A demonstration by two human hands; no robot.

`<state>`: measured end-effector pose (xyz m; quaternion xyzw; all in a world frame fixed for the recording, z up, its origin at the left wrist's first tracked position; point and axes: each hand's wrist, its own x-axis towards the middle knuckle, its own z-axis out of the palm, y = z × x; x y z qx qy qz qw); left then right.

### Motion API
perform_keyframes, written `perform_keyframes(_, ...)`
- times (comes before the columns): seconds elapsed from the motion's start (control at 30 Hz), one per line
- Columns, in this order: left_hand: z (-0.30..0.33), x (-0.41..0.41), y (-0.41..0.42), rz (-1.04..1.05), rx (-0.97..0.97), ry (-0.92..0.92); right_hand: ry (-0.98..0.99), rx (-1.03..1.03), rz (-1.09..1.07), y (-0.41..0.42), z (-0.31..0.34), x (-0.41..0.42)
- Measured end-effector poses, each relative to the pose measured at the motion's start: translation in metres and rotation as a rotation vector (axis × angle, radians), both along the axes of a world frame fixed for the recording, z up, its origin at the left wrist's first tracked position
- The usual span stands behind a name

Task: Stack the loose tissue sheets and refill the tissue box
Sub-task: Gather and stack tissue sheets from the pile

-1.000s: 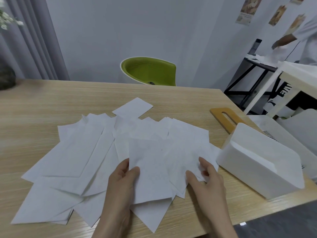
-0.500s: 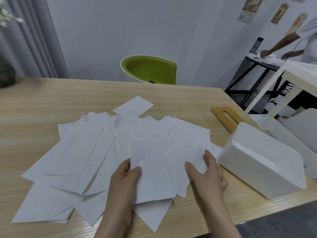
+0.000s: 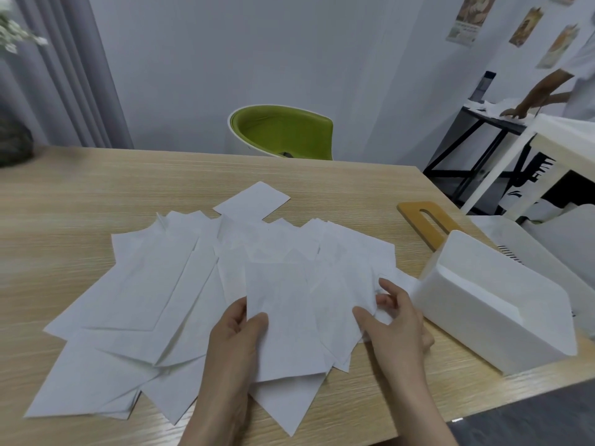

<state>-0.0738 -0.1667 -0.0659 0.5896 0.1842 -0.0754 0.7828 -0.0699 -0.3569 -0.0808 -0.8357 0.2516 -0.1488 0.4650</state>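
Several loose white tissue sheets (image 3: pixel 154 284) lie spread in an overlapping fan across the wooden table (image 3: pixel 96 188). My left hand (image 3: pixel 236 336) pinches the left edge of one upright sheet (image 3: pixel 283 320) near the front, thumb on top. My right hand (image 3: pixel 394 320) curls its fingers round the edge of a sheet (image 3: pixel 341 304) at the right of the fan, crumpling it slightly. The white tissue box (image 3: pixel 492 304) lies open on the table just right of my right hand. Its wooden lid (image 3: pixel 425 220) with a slot lies behind it.
A green chair (image 3: pixel 283 132) stands behind the table. A dark vase (image 3: pixel 13 140) sits at the far left edge. White plastic bins (image 3: pixel 553 239) stand right of the box. Another person works at a black table (image 3: pixel 489 117) at the back right.
My right hand has slid rightward and up over the sheets and closed its fingers on a sheet's edge near the box. My left hand keeps its pinch on the upright sheet.
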Motion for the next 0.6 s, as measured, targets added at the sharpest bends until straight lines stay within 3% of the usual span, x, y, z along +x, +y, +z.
perform_keyframes(0.23, -0.002, 0.001, 0.0, -0.007, -0.005, -0.005, -0.095, 0.266, 0.025, 0.013, 0.003, -0.011)
perform_keyframes(0.6, -0.004, 0.001, 0.0, -0.014, -0.005, -0.006, -0.099, 0.393, 0.011, 0.01, 0.013, -0.009)
